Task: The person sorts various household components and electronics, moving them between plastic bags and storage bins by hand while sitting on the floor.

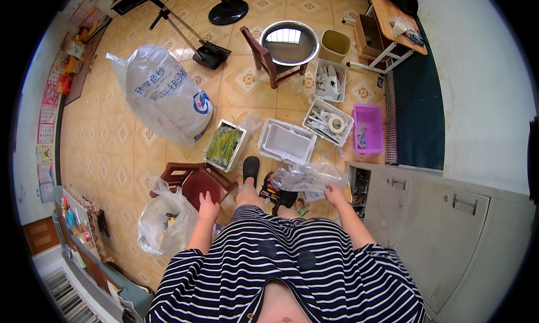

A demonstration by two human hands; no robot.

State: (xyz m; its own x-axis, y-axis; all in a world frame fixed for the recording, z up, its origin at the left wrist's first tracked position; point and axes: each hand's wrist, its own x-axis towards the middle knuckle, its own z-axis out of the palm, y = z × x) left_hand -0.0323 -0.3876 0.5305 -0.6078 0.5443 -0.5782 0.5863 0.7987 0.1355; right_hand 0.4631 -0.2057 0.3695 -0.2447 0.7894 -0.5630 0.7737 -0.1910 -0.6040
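My right hand (336, 196) is closed on the edge of a clear plastic bag (306, 177), which spreads crumpled to the left above my foot. My left hand (208, 207) holds nothing, its fingers apart, over the seat of a dark red chair (197, 187). Left of that hand hangs a whitish translucent plastic bag (160, 219) with a few things inside. Below the bag in my right hand lie several small, colourful packets (273, 191), partly hidden by it and by my dark shoe.
Ahead stand an empty white foam box (287, 142), a box of green stems (225, 146), a white bin of tools and tape (328, 122) and a purple bin (368, 129). A large stuffed sack (163, 95) lies left. Grey cabinets (438, 222) border the right. A chair carries a metal basin (289, 43).
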